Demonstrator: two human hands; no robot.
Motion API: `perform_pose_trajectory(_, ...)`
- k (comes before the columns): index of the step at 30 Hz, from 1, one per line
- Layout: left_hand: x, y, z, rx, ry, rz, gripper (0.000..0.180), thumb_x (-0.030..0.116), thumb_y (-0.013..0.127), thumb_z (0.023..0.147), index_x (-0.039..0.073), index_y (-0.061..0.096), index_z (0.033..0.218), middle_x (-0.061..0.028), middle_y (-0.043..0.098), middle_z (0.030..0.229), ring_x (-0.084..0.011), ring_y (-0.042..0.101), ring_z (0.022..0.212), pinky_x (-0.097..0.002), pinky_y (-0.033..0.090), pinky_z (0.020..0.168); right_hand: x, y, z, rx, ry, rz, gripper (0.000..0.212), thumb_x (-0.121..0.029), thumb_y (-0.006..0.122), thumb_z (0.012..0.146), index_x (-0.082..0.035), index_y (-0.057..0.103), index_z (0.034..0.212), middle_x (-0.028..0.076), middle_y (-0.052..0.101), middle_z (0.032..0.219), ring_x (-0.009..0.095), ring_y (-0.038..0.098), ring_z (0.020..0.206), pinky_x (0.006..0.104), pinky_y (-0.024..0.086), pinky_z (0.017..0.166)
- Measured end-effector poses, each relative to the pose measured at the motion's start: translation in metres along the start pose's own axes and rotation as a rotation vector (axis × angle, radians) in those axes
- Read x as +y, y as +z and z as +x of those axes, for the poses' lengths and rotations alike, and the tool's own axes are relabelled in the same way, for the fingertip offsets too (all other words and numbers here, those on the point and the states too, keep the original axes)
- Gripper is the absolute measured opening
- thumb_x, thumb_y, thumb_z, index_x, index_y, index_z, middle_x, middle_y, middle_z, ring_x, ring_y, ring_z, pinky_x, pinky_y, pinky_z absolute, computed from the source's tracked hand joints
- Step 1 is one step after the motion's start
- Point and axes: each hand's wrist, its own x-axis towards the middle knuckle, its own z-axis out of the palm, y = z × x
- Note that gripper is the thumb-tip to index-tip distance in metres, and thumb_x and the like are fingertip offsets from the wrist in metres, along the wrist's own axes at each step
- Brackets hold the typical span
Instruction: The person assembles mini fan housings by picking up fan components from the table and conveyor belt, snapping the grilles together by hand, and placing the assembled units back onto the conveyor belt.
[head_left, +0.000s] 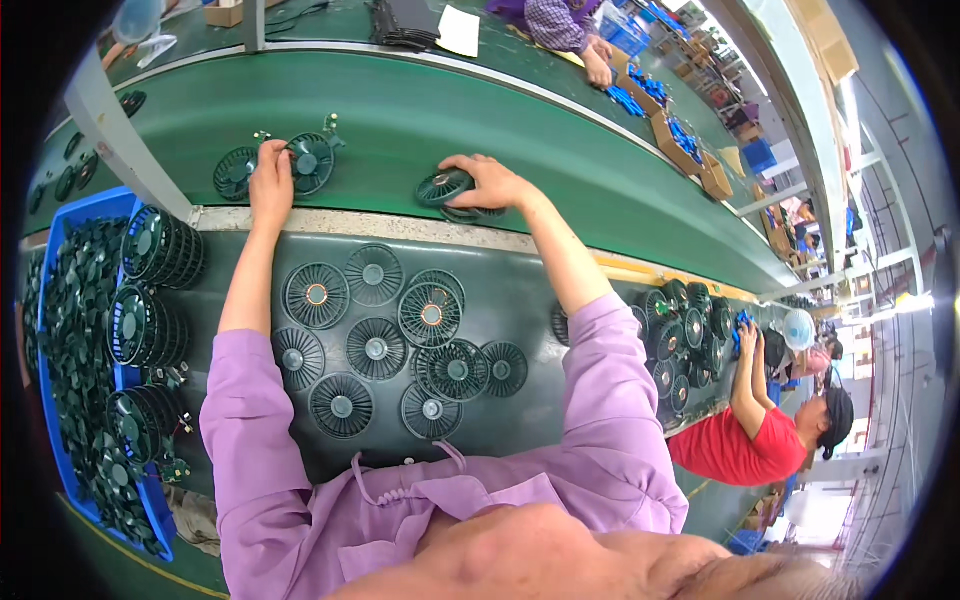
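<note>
Out over the green conveyor belt [385, 110], my left hand [271, 182] is closed on the rim of a dark green round fan housing [313, 165], which has a small circuit board at its upper edge. A second fan housing [235, 174] lies on the other side of that hand. Farther right, my right hand [487, 186] curls round a dark fan grille [444, 186] with a copper-coloured centre. Another round part shows partly beneath that hand. Several round fan grilles [375, 349] are spread on the dark worktable between my forearms, some overlapping.
At left, a blue bin [160, 515] is heaped with dark green fan blades, beside stacked grilles [148, 325]. More fan parts [685, 330] cover the table's right end. A person in red [745, 440] works there; another person's hand [597, 65] is across the belt. A metal post [125, 135] stands at left.
</note>
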Motion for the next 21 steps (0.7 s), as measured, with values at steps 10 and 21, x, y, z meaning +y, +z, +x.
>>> perform_pose_trajectory(10,0.031,-0.016,-0.005,0.267,-0.058,-0.128,0.024,0.016,0.045,0.098,0.005,0.057,0.115,-0.0119,0.065,0.097,-0.0225,0.066,0.08,-0.0317,0.054,0.061,-0.032,-0.072,-0.064,-0.377,-0.151,0.464,0.042,-0.018,0.063,0.073,-0.003,0.062,0.112,0.006,0.063,0.111,0.015,0.055,0.106,0.0298,0.039,0.098)
perform_pose_trajectory(21,-0.02,-0.045,0.031,0.348,0.031,0.558,0.021,0.02,0.049,0.092,0.007,0.061,0.104,-0.0166,0.066,0.096,-0.038,0.059,0.093,-0.0486,0.044,0.082,0.011,0.028,-0.091,0.301,0.127,0.314,0.036,-0.033,0.065,0.084,0.001,0.065,0.097,0.018,0.067,0.084,0.029,0.065,0.081,0.0385,0.049,0.075)
